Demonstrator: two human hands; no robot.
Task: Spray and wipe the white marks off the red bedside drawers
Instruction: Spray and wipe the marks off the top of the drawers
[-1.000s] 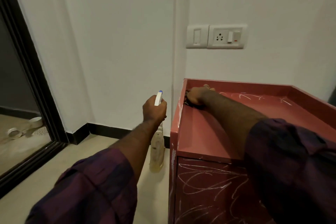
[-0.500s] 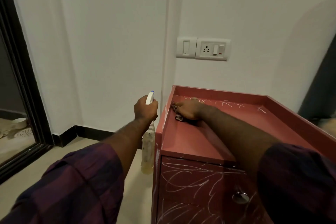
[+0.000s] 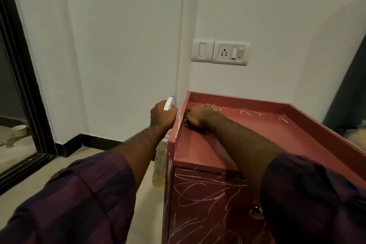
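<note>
The red bedside drawers [image 3: 200, 150] stand against the white wall, with white scribbles along the back of the top and all over the drawer fronts. My left hand [image 3: 161, 115] grips a spray bottle [image 3: 159, 166] by its white head, just left of the unit's left rim; the yellowish bottle hangs down beside the unit. My right hand [image 3: 200, 117] presses a dark cloth [image 3: 188, 125] onto the top's far left corner; the cloth is mostly hidden under the hand.
A round metal knob [image 3: 256, 212] sits on the top drawer front. A switch and socket plate [image 3: 220, 51] is on the wall above. A black-framed mirror [image 3: 17, 105] leans at the left. Pale floor lies left of the unit.
My view has shifted so more of the drawer fronts and knob show. My right hand has slid slightly back toward the far left corner with the cloth. The left hand keeps the bottle.
</note>
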